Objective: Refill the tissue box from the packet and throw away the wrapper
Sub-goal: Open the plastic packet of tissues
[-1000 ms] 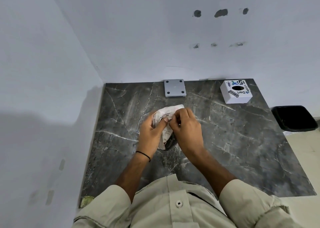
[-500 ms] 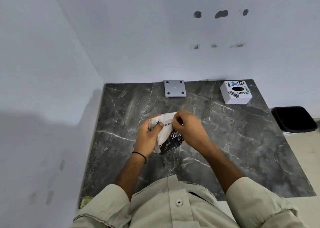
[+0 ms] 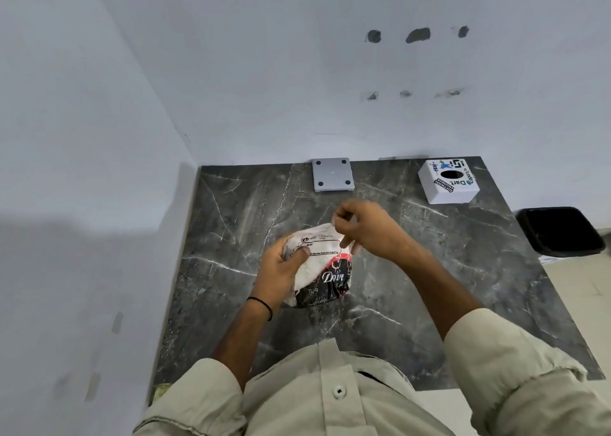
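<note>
A tissue packet (image 3: pixel 322 267), white at the top and black with a "Dove" print lower down, is held over the middle of the dark marble table (image 3: pixel 231 224). My left hand (image 3: pixel 281 270) grips its left side, thumb on the white label. My right hand (image 3: pixel 367 228) pinches the packet's upper right edge with thumb and fingers. The white tissue box (image 3: pixel 448 184), with a dark oval slot on top, stands at the table's far right corner, well away from both hands.
A grey square plate (image 3: pixel 333 175) with four dark dots lies at the table's back edge, by the wall. A black bin (image 3: pixel 562 230) sits on the floor beyond the table's right edge. Walls close in behind and on the left.
The packet has turned so its black printed side shows and sits nearer to me. My right hand has lifted off the packet's front and now pinches its top right edge.
</note>
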